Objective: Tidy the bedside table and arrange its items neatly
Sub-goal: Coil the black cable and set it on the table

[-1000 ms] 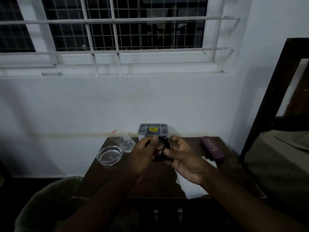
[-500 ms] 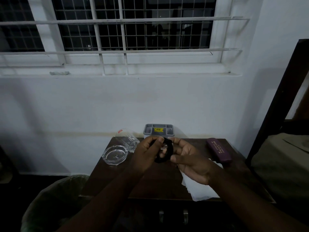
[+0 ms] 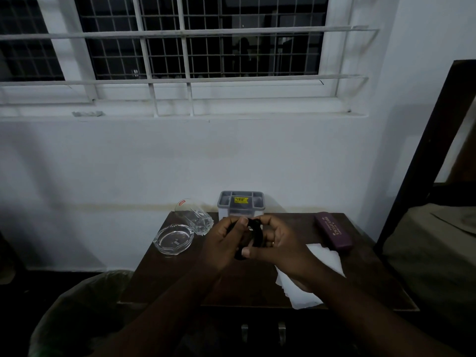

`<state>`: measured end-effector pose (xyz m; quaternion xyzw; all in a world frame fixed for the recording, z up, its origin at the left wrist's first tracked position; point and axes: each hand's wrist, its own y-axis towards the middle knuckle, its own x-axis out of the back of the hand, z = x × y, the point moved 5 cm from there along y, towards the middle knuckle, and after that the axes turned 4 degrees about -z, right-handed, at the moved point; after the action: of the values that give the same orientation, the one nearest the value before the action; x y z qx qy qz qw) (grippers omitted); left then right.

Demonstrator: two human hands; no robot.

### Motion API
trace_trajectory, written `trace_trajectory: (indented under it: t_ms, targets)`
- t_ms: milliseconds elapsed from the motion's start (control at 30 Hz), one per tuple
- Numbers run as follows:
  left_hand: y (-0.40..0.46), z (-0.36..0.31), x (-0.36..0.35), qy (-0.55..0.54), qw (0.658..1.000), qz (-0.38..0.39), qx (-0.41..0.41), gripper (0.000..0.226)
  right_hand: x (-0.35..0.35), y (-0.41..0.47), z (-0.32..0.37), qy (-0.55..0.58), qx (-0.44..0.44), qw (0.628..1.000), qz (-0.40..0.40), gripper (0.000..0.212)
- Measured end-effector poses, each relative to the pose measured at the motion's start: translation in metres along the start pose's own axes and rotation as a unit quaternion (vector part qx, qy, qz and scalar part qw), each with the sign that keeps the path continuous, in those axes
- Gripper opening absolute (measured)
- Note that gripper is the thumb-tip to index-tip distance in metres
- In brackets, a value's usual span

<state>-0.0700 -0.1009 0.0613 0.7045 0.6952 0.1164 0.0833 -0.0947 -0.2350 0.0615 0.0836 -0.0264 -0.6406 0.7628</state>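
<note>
Over the middle of the dark wooden bedside table [image 3: 167,276] both my hands hold a black band-like object [image 3: 255,234], perhaps a wristwatch. My left hand [image 3: 224,243] pinches its upper left part. My right hand [image 3: 278,244] grips its right side and lower end. On the table lie a clear glass ashtray [image 3: 173,238] at the left, a tipped-over drinking glass [image 3: 195,217] behind it, a grey plastic organiser [image 3: 241,203] with a yellow sticker at the back, a purple spectacle case [image 3: 333,232] at the right and white paper [image 3: 322,264] partly under my right arm.
A bin lined with a translucent bag [image 3: 85,305] stands on the floor left of the table. A dark wooden bed frame [image 3: 425,155] with bedding rises at the right. The white wall and a barred window are behind. Two metal drawer handles [image 3: 262,333] show below the table edge.
My hands have drawn closer together around the black object and turned it slightly. The view has shifted a little; the things on the table have not moved.
</note>
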Motion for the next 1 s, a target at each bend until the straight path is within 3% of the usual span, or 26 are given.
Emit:
trace_trajectory:
  t_ms: [200, 300, 433, 567, 800, 1000]
  targets:
    - [-0.003, 0.001, -0.005, -0.066, 0.998, -0.012, 0.011, 0.030, -0.007, 0.000, -0.009, 0.193, -0.081, 0.978, 0.009, 0.048]
    - [-0.003, 0.001, -0.005, -0.062, 0.998, -0.012, 0.001, 0.028, -0.010, -0.001, -0.009, 0.224, -0.102, 0.969, 0.034, 0.049]
    - [-0.001, 0.005, -0.005, -0.051, 0.998, -0.021, 0.004, 0.023, -0.005, -0.001, -0.008, 0.100, -0.063, 0.993, 0.007, 0.043]
    - [-0.002, 0.004, -0.007, -0.041, 0.999, -0.008, 0.000, 0.022, 0.005, 0.001, -0.012, 0.032, -0.048, 0.998, -0.034, 0.010]
    - [-0.001, 0.006, -0.006, -0.048, 0.998, -0.043, 0.013, 0.028, 0.001, -0.002, -0.014, -0.048, -0.114, 0.991, 0.057, 0.010]
    - [0.002, 0.011, -0.003, -0.141, 0.985, -0.086, 0.059, 0.036, 0.003, 0.003, -0.005, -0.080, -0.050, 0.995, 0.041, 0.017]
